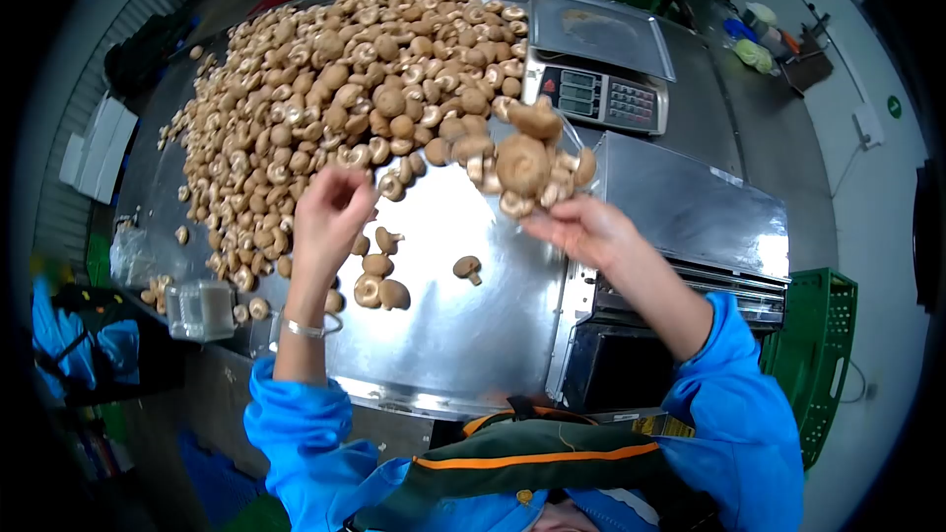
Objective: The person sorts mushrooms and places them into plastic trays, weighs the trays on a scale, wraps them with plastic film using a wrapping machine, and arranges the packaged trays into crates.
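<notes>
My right hand [581, 230] grips a clear plastic tub, mostly hidden under a heap of brown mushrooms [522, 166], held above the metal table near the scale. My left hand [335, 212] is closed with its fingers curled, at the front edge of the big mushroom pile [335, 69]. Whatever those fingers hold, if anything, is hidden. Just right of the left wrist lie several loose mushrooms [379, 276]. One single mushroom [468, 269] rests apart on the shiny table [463, 345], between my two arms.
A digital scale [601, 94] with a flat metal pan stands at the back right. Beside my right arm is a metal-cased machine [690, 207]. Clear plastic tubs [200, 311] sit at the table's left corner. A green crate [810, 360] stands at the far right.
</notes>
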A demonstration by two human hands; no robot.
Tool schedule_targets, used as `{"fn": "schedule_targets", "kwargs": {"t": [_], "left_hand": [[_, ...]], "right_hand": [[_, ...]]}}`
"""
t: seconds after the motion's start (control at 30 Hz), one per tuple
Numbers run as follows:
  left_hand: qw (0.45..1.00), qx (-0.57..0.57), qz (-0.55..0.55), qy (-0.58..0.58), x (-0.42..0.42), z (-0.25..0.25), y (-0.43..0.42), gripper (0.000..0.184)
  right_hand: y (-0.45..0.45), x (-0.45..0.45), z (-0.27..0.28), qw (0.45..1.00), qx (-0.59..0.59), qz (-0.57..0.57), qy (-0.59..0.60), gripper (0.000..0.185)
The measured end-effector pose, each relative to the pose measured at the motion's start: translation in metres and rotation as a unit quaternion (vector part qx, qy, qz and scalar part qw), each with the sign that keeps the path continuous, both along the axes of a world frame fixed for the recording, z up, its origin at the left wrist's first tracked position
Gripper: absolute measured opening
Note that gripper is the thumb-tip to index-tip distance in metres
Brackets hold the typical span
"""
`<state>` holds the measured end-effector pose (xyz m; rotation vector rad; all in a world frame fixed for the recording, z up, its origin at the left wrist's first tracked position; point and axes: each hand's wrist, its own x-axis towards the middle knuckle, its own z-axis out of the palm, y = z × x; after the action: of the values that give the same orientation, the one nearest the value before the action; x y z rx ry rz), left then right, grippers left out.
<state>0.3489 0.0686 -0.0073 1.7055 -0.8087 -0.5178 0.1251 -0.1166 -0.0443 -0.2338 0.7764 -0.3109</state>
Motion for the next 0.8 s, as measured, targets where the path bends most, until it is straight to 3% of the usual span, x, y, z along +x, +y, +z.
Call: {"fn": "schedule_targets", "kwargs": {"t": [0.07,0.1,0.17,0.27,0.43,0.6,0.73,0.8], "left_hand": [[0.995,0.078,0.019,-0.053,0.011,-0.036,0.028,0.010],[0.979,0.134,0.053,-0.146,0.008,-0.054,0.044,0.012],[0.965,0.228,0.043,-0.123,0.005,-0.091,0.081,0.013],[0.942,0.263,0.042,-0.206,-0.020,-0.132,0.122,0.010],[0.927,0.213,0.050,-0.305,-0.064,-0.167,0.110,0.012],[0.938,0.137,-0.093,-0.304,-0.092,-0.183,0.046,0.033],[0.911,0.139,-0.160,-0.352,-0.094,-0.208,0.009,0.032],[0.904,0.164,-0.143,-0.369,-0.077,-0.211,0.015,0.027]], "right_hand": [[-0.042,0.013,-0.003,0.998,0.033,-0.042,-0.018,0.047],[-0.072,0.017,-0.013,0.997,0.039,-0.052,-0.042,0.045],[-0.132,0.033,-0.025,0.995,-0.025,-0.100,-0.011,0.042],[-0.208,0.056,-0.036,0.975,-0.081,-0.204,0.040,0.039],[-0.303,0.078,-0.067,0.940,-0.135,-0.300,0.094,0.036],[-0.348,0.096,-0.099,0.914,-0.163,-0.323,0.181,0.029],[-0.353,0.086,-0.110,0.933,-0.184,-0.275,0.143,0.027],[-0.322,0.075,-0.076,0.929,-0.215,-0.216,0.212,0.035]]}}
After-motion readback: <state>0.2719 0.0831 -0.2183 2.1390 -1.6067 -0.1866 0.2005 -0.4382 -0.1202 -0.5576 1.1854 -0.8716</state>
